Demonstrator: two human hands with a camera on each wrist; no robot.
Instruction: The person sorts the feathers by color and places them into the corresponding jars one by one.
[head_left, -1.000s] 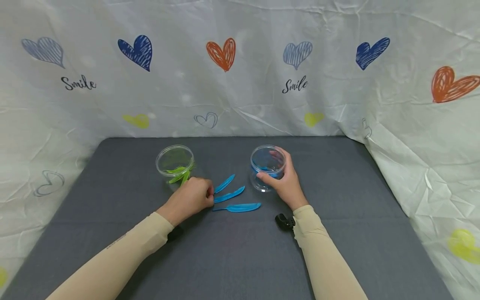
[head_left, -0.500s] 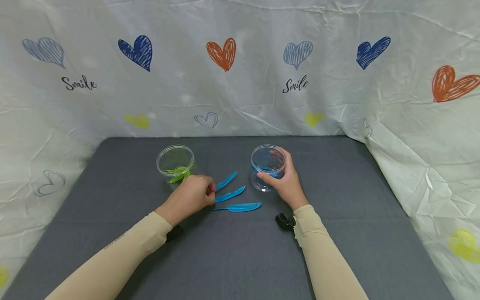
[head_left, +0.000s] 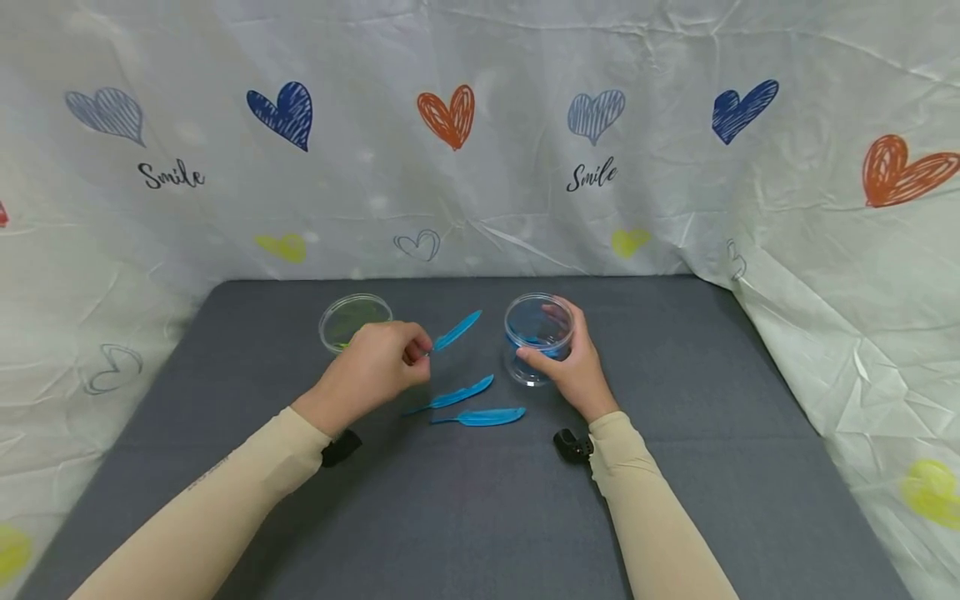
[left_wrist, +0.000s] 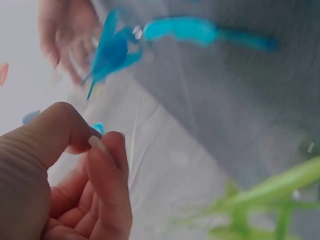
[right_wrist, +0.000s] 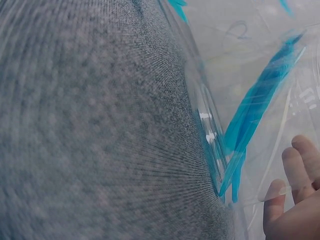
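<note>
In the head view my left hand (head_left: 375, 362) pinches a blue feather (head_left: 459, 331) by its quill between thumb and fingertips, raised off the table. The left wrist view shows these fingertips pressed together, with only a bit of the feather visible past them. My right hand (head_left: 568, 367) grips a clear plastic jar (head_left: 513, 367) around its right side; it stands upright and uncapped. Blue feathers (right_wrist: 260, 105) lean inside this jar in the right wrist view. Two more blue feathers, one higher (head_left: 462, 393) and one lower (head_left: 491, 417), lie on the cloth between the hands.
A second clear jar (head_left: 356, 297) stands behind my left hand, partly hidden by it. Green feathers (left_wrist: 270, 190) inside it show in the left wrist view. Grey cloth (head_left: 480, 517) covers the table, and a white heart-printed sheet (head_left: 517, 200) hangs behind.
My left hand has lifted the farthest blue feather off the cloth, moving up and slightly left. The right hand and its jar stay in place.
</note>
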